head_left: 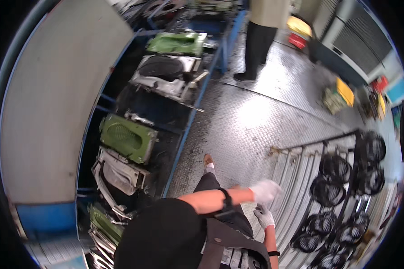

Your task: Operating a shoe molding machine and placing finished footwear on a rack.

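Both gloved hands hung empty over the metal rack (296, 170): left hand (265, 191) loosely open, right hand (264, 216) half-curled. Black wire fan guards (327, 190) sat untouched on the rack, just right of the hands, none picked yet

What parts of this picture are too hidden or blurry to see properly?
Head view:
- Left hand: motion-blurred, so its glove's grip is unclear.
- Right hand: small; whether it touches the rail rack is unclear.
- Other person: cut off above the waist by the top edge.
- Black round grilles: lower ones fade into the dark rim.
- Green moulds: lowest ones hidden by the wearer's body.
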Demonstrator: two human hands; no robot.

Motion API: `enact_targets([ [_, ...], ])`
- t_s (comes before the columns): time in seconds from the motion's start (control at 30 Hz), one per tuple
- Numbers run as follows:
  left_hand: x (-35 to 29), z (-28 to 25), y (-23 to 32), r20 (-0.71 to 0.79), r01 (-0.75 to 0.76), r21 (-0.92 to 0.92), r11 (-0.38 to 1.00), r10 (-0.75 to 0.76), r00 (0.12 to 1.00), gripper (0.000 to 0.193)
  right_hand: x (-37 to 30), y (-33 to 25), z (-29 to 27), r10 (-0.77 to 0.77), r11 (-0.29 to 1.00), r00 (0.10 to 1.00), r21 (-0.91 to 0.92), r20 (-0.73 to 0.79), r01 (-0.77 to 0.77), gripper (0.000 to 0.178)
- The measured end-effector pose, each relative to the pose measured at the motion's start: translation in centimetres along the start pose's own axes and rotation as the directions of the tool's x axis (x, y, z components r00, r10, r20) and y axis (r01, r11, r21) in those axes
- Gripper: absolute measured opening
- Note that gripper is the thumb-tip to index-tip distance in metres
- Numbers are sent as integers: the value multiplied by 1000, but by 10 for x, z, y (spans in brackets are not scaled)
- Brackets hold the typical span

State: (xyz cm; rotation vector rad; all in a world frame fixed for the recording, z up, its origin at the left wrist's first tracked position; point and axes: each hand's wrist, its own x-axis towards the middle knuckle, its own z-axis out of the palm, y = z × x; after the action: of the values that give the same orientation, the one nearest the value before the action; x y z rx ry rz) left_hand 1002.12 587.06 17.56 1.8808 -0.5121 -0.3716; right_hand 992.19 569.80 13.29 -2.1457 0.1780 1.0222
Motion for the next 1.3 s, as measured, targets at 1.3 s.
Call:
enact_targets([
  [1.3, -28, -278, -254, -911, 710, -181, 681, -388, 140, 42, 356, -622, 131, -796, -166, 171, -481, 581, 861, 81],
])
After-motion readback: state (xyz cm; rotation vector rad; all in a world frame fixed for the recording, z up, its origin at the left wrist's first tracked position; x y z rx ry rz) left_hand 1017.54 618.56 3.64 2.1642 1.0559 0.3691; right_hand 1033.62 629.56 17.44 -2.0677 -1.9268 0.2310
